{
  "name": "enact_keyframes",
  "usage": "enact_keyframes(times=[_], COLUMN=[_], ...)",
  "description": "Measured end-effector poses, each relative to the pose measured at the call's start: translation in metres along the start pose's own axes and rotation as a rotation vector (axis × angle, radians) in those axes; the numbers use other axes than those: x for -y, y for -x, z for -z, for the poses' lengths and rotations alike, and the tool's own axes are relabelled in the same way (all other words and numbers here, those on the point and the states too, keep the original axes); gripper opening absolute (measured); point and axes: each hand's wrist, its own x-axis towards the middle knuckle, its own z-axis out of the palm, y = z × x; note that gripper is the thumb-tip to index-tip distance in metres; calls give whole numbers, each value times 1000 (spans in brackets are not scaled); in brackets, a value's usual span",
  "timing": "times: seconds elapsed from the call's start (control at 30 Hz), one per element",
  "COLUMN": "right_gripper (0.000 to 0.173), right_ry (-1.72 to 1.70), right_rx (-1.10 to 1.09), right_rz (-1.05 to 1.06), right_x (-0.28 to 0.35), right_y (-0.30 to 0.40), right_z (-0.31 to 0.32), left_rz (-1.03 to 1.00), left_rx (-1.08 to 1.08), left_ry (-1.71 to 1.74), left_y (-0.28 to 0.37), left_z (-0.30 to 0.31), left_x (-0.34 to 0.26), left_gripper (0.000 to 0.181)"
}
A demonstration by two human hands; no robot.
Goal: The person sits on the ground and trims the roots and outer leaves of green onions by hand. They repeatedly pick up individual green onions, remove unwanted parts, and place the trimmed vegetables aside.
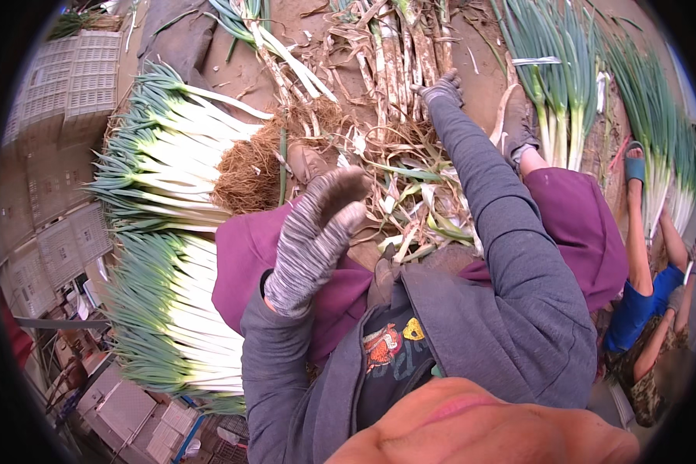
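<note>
My left hand [319, 238], in a striped grey knit glove, is raised over my left knee with its palm dirty, its fingers curved apart from the thumb and nothing between them. My right hand [442, 91], gloved too, reaches forward to the right edge of a pile of unpeeled long green onions [394, 64] with brown, soiled outer leaves; whether it grips one is unclear. A few partly peeled onions [287, 58] lie left of that pile. Peeled white onions with brown roots [246, 168] are stacked at my left. Stripped leaves [417, 203] lie between my legs.
More peeled onions [203, 313] lie beside my left hip. Tied onions [557, 87] are beyond my right foot, with another bunch [649, 133] farther right. A co-worker in blue shorts [635, 313] sits at right. Plastic crates [93, 75] stand at far left.
</note>
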Motion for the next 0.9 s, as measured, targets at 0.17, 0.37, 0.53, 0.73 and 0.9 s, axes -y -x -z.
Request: enact_keyframes(times=[0.17,0.37,0.53,0.73,0.9], right_gripper=[105,59,51,31,36], right_ry=[-119,-1056,-1355,-514,-666], right_rx=[4,292,349,-266,-246], right_rz=[62,274,-96,89,571], right_x=[-15,-93,-112,-126,-63], right_y=[-25,-105,-57,-78,-56], right_z=[-6,-14,28,21,-25], left_rz=[69,70,34,-59,-28], left_rx=[15,143,165,166,189], left_ry=[-39,-205,-250,-364,-491], left_y=[-12,-20,-15,-9,-8], left_z=[-4,-16,-17,-15,-20], left_x=[13,4,8,13,7], left_gripper=[39,37,37,39,39])
